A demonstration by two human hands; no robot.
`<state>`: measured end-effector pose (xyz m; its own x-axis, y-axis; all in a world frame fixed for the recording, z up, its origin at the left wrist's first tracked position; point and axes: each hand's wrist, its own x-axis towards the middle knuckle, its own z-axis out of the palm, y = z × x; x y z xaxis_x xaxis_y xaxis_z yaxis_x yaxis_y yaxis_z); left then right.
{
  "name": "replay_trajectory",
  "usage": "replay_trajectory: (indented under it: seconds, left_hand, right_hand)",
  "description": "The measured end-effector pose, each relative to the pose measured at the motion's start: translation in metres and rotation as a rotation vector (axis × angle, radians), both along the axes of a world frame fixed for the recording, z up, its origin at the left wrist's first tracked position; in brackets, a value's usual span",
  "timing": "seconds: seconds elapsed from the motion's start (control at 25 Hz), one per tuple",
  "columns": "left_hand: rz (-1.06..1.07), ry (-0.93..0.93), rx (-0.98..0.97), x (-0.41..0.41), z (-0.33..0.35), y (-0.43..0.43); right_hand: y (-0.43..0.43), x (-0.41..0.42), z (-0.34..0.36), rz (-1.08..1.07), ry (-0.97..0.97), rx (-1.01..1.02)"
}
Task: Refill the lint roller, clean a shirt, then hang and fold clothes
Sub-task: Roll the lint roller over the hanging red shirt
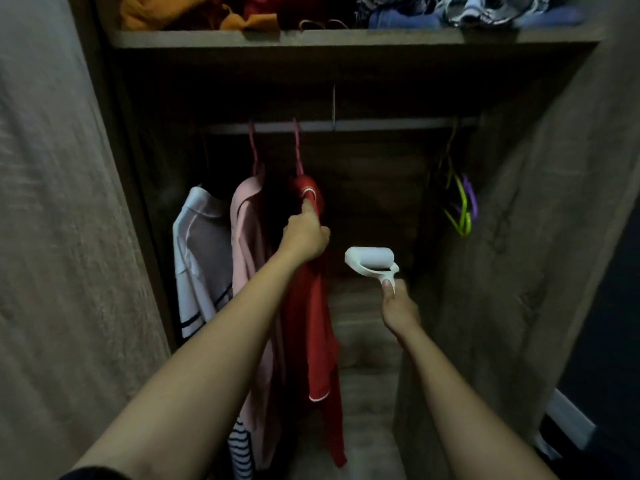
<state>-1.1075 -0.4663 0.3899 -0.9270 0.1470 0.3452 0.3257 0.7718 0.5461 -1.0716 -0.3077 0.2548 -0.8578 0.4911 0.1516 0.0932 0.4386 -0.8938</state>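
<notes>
A red shirt (313, 341) hangs on a pink hanger (297, 147) from the wardrobe rail (381, 125). My left hand (304, 237) grips the shirt near its shoulder, just under the collar. To its right my right hand (398, 308) holds the handle of a white lint roller (372, 260), whose roll points left and hangs apart from the shirt in front of the dark wardrobe back.
A pink shirt (247, 244) and a white shirt (199, 244) hang left of the red one. Green and purple empty hangers (462, 206) hang at the rail's right end. Folded clothes (242, 12) lie on the top shelf. Wardrobe walls (519, 237) close both sides.
</notes>
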Motion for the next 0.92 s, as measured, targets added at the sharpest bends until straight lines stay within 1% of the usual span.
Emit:
replay_trajectory:
  seconds: [0.04, 0.12, 0.2, 0.28, 0.4, 0.56, 0.68, 0.76, 0.92]
  left_hand:
    - [-0.005, 0.045, -0.022, 0.005, -0.005, 0.001]
    - [-0.023, 0.250, -0.048, 0.020, -0.020, 0.007]
    - [-0.101, 0.423, 0.001, 0.039, -0.041, 0.016]
    - [-0.195, 0.468, 0.048, 0.058, -0.066, 0.025]
    - [-0.239, 0.396, 0.100, 0.085, -0.112, 0.033]
    - [-0.293, 0.162, 0.035, 0.135, -0.188, 0.051]
    - [-0.353, 0.003, -0.039, 0.198, -0.246, 0.080]
    - [-0.376, -0.089, -0.080, 0.244, -0.281, 0.106]
    - [-0.432, -0.219, -0.156, 0.346, -0.335, 0.180]
  right_hand:
    - [0.001, 0.009, 0.000, -0.011, -0.007, 0.010]
    - [0.001, 0.026, -0.005, -0.018, -0.027, 0.022]
    - [0.001, 0.050, -0.018, -0.060, -0.064, 0.072]
    - [0.002, 0.077, -0.039, -0.127, -0.108, 0.117]
    - [0.008, 0.127, -0.073, -0.207, -0.169, 0.129]
    - [0.021, 0.208, -0.118, -0.269, -0.234, 0.144]
    - [0.046, 0.280, -0.157, -0.330, -0.337, 0.149]
    - [0.069, 0.331, -0.176, -0.364, -0.402, 0.098]
    - [0.129, 0.445, -0.208, -0.469, -0.453, 0.114]
